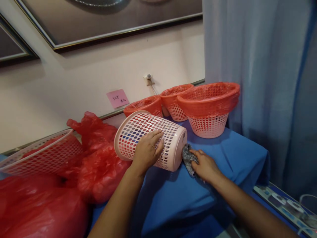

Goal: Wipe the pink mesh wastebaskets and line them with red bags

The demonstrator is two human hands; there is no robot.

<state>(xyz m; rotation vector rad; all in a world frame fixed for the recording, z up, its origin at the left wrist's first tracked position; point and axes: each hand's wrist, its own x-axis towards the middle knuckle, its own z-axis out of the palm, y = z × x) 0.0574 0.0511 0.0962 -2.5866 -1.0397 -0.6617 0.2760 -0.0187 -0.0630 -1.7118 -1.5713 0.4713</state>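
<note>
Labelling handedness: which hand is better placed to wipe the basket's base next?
Right, probably. The right hand holds the cloth at the base of the basket; the left hand is busy gripping its side, propping it tilted.

Indoors, a furnished room turned workroom: framed pictures [123, 16] on the far wall, grey curtain [260, 66] at right, blue-clothed table [235, 155] carrying bagged pink baskets [209, 105], pink note [118, 98] stuck up.

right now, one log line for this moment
left hand: grips pink wastebasket lying on side | right hand: holds grey cloth at its base
</note>
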